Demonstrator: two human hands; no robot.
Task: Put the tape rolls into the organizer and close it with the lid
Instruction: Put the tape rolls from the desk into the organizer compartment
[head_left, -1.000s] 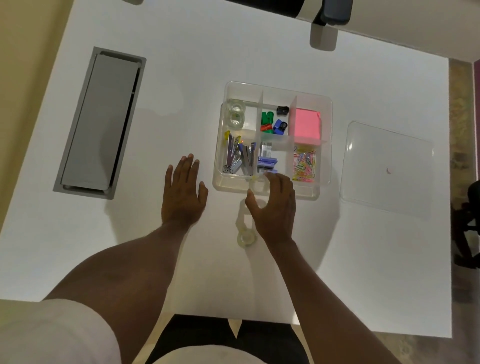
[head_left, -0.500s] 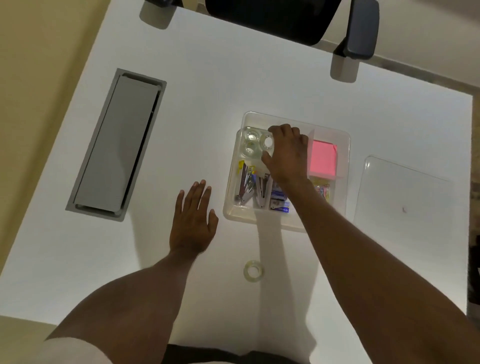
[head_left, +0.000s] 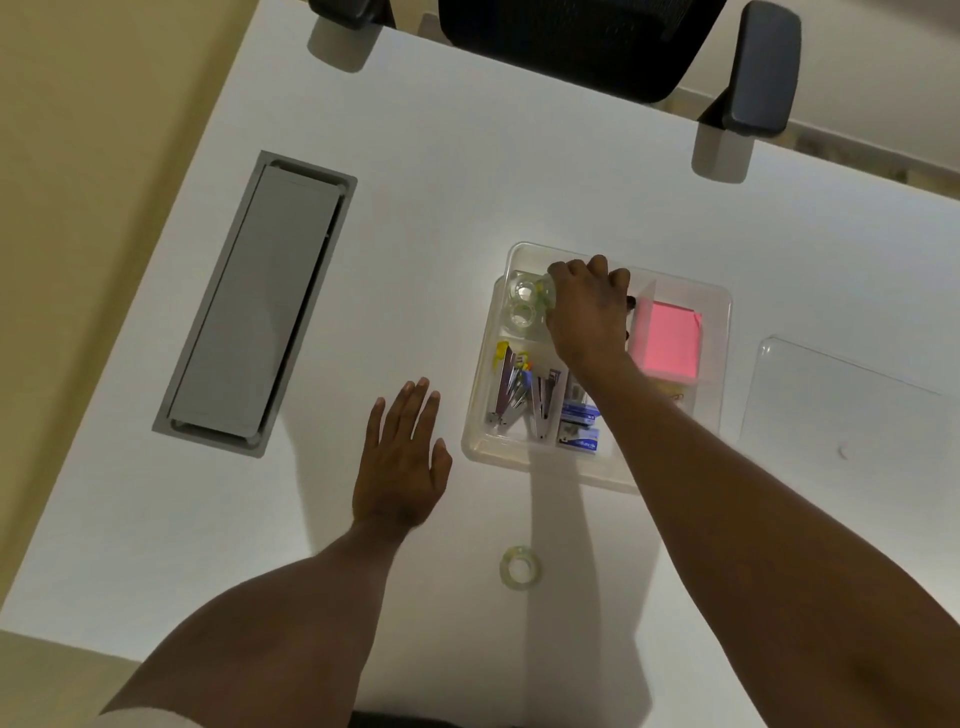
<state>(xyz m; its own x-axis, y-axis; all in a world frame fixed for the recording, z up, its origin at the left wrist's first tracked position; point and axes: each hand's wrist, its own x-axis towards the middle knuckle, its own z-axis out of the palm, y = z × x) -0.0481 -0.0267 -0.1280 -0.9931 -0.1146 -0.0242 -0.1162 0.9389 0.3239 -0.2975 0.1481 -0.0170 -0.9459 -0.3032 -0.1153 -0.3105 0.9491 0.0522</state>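
Note:
A clear plastic organizer (head_left: 719, 332) sits mid-table, split into compartments. Its far left compartment holds two clear tape rolls (head_left: 522, 304). My right hand (head_left: 587, 306) reaches over the organizer and is closed on a third clear tape roll (head_left: 546, 295) at the edge of that compartment. One more clear tape roll (head_left: 520, 567) lies alone on the table near me. The clear lid (head_left: 841, 400) lies flat on the table to the right of the organizer. My left hand (head_left: 400, 457) rests flat on the table left of the organizer, fingers apart, holding nothing.
The organizer also holds staplers (head_left: 511, 395), staple boxes (head_left: 579, 421) and a pink note pad (head_left: 667, 338). A grey cable hatch (head_left: 260, 301) is set into the white table (head_left: 441, 182) at the left. A black office chair (head_left: 597, 41) stands beyond the far edge.
My right hand lifted a tape roll from the table near the organizer's front edge and carried it over to the far left compartment. My view shifted closer. The left hand stayed put.

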